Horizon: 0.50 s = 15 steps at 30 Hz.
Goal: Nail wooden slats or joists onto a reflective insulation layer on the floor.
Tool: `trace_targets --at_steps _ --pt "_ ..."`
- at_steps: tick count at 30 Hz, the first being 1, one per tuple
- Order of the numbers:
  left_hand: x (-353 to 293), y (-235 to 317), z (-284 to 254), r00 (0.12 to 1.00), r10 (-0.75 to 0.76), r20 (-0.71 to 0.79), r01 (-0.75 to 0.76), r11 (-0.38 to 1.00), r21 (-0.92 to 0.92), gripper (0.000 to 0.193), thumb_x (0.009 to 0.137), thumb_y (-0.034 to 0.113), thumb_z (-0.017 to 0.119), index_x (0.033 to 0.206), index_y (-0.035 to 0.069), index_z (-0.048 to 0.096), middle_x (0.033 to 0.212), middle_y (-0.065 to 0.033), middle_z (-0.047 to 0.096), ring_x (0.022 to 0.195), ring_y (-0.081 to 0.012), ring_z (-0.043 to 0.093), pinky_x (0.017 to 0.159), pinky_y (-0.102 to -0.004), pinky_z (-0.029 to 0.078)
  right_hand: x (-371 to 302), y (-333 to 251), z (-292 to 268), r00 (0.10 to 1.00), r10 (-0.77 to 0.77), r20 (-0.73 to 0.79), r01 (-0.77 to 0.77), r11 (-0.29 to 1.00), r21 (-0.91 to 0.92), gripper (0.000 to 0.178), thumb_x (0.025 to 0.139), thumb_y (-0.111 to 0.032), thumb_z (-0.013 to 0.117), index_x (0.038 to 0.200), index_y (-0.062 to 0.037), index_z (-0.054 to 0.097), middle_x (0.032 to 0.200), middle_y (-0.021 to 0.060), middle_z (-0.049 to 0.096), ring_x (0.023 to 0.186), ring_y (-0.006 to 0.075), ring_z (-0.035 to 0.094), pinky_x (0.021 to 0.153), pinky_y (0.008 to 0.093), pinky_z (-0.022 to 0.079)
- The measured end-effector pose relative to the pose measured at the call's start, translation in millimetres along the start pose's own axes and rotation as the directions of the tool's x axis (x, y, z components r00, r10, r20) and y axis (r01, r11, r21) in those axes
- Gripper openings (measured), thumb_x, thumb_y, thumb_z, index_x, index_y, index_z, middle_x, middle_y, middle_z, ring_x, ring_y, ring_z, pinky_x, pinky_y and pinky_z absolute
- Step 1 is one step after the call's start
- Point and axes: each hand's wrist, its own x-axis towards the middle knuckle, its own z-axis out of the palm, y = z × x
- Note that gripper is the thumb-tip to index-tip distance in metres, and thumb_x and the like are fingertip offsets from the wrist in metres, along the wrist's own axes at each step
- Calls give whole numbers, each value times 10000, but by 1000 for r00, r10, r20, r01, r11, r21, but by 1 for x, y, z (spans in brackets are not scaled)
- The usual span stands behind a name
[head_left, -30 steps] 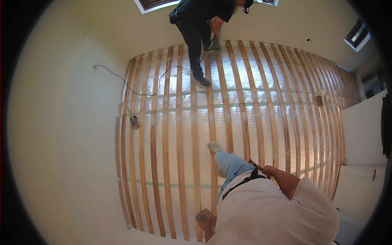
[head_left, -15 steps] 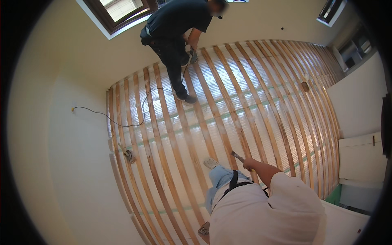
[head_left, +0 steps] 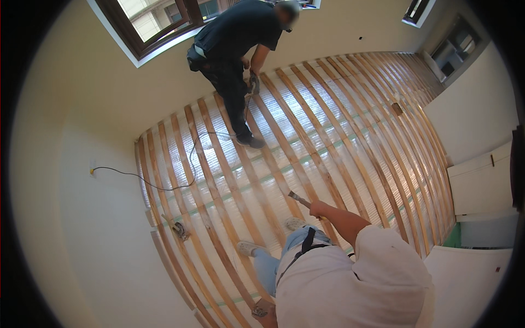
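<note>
My right hand is closed around a hand tool with a narrow grey shank and a dark, flat end pointing away from me. The tool hangs in the air over wooden battens. Low by my left side, my left hand is closed, partly hidden by my shirt. A small clump of greyish pieces shows at its fingers, too small to name. My two light shoes stand on the battened floor.
Silver foil sheeting lies between the battens. Across the room a person bends over a corded power tool. Its cable runs from the left wall over the battens. A grey tool lies at left, a brown block at right.
I have stepped forward, and a second shoe now shows. My right hand has moved left and slightly farther out with the tool. The other person still bends over the power tool.
</note>
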Motion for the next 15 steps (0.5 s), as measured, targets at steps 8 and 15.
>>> trace_targets --at_steps 8,15 --pt "190 -13 -79 935 282 214 -310 945 105 970 528 183 852 1346 -7 367 1284 -198 508 1149 -336 539 1008 -399 425 -34 15 116 988 154 -13 -153 988 31 168 767 -117 606 825 -10 722 857 165 707 708 236 703 642 391 542" --pt "279 13 -173 963 271 10 -241 839 488 1073 541 200 867 1406 -50 285 1338 -216 465 1217 -349 488 1024 -398 410 -103 6 173 988 58 143 -56 998 -13 158 751 -139 654 788 7 703 792 173 698 681 276 694 624 382 544"
